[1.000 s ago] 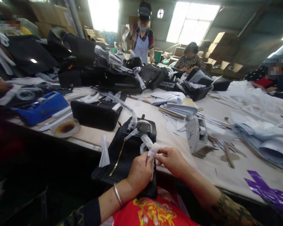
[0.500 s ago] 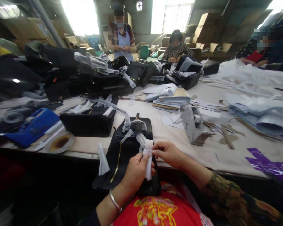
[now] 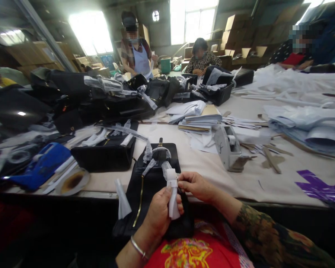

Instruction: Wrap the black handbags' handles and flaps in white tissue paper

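A black bag (image 3: pixel 153 186) with a gold zipper (image 3: pixel 140 201) lies in front of me and overhangs the table edge. Its handle (image 3: pixel 161 150) is covered in clear plastic wrap. My left hand (image 3: pixel 159 209) is closed around a white wrapping strip (image 3: pixel 173 212), which stands over the bag's right side below a plastic-wrapped strap. At the upper part of this strip, my right hand (image 3: pixel 197 184) pinches its right edge between thumb and finger. Another white wrapped end (image 3: pixel 123 201) sticks out at the bag's left side.
Another black bag (image 3: pixel 104 156) stands behind left, near a blue tape dispenser (image 3: pixel 46 163) and a tape roll (image 3: pixel 73 181). A grey dispenser (image 3: pixel 229 149), stacked papers (image 3: pixel 202 117) and purple plastic (image 3: pixel 321 190) are rightward. Piled bags (image 3: pixel 83 91) and several co-workers are beyond.
The view has shifted slightly. Both my hands stay at the white strip, whose upper end now looks narrower and folded closer. The standing co-worker across the table has raised a hand holding something white.
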### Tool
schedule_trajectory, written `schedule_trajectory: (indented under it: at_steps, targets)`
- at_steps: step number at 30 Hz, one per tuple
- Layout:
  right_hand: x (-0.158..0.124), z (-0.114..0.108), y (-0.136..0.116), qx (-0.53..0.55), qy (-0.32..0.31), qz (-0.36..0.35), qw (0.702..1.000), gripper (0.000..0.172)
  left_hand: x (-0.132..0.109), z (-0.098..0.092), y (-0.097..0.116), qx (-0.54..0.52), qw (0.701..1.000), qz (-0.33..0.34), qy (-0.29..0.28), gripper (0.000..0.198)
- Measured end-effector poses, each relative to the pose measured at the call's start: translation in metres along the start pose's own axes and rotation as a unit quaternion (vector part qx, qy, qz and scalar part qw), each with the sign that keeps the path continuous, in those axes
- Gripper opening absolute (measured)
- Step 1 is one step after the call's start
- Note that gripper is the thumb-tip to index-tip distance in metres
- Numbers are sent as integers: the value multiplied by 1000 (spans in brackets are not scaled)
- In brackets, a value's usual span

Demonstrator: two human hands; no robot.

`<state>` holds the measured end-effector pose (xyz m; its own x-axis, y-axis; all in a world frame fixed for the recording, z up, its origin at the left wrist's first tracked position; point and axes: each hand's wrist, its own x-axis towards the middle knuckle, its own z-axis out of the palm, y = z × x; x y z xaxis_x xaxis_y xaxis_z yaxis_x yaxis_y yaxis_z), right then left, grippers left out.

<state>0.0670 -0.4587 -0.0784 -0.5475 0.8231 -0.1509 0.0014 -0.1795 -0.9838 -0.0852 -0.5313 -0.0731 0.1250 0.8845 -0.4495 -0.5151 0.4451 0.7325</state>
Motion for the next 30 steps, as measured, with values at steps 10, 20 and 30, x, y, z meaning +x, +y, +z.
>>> schedule_trajectory:
  at_steps: [10,20,30]
  targets:
    - [-2,3,-3,-277,190,7,942,17,6,10,-4,114,992,33,45,52]
    - [-6,28,-8,24,119,147,982,42,7,16,-4,291,946,134,54,42]
    - [-1,26,9,163,133,136,968,33,-2,-2,12,407,886,223,9,36]
